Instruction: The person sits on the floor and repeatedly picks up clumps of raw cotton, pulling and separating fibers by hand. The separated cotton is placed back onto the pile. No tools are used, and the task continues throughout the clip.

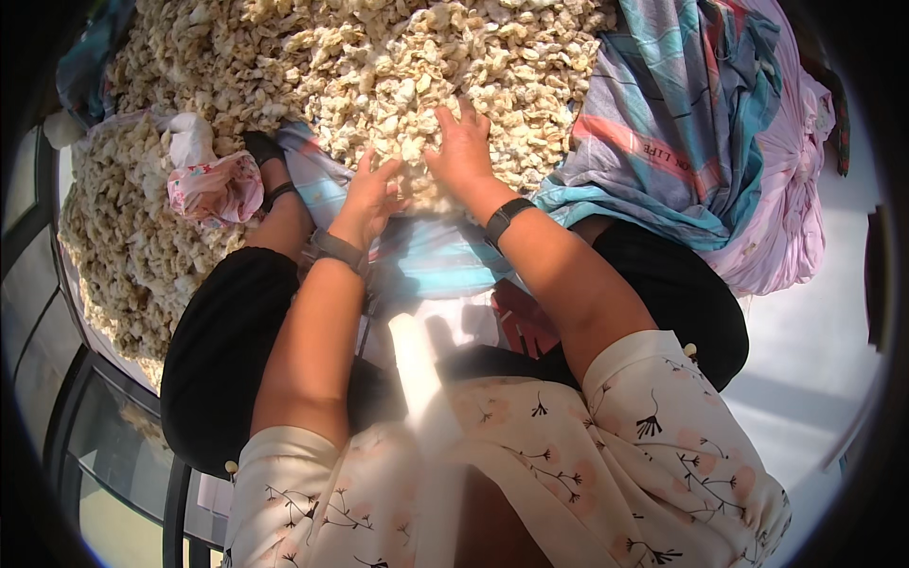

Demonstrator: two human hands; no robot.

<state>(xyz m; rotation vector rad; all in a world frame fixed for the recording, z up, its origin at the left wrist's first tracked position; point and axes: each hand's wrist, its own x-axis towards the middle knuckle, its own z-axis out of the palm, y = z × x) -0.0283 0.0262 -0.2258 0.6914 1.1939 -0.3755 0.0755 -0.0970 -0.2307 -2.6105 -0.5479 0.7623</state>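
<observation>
A broad heap of off-white and yellowish fibrous tufts (440,64), looking like raw cotton, lies before me on a checked blue-grey cloth. At the heap's near edge is my left hand (371,195), fingers apart, its palm turned toward the tufts. My right hand (460,150) rests on the tufts a little farther in, its fingers spread and the tips among them. Between the two hands lie loose tufts that neither hand grips visibly. A dark band circles each wrist.
On the left stands a bulging bag of similar tufts (142,241), with bunched pink floral cloth (216,188) beside it. To the right, the checked cloth (660,142) is gathered up against a knotted pink bundle (788,213). My bent knees flank the near edge. Dark-framed glass panels (106,419) stand at left.
</observation>
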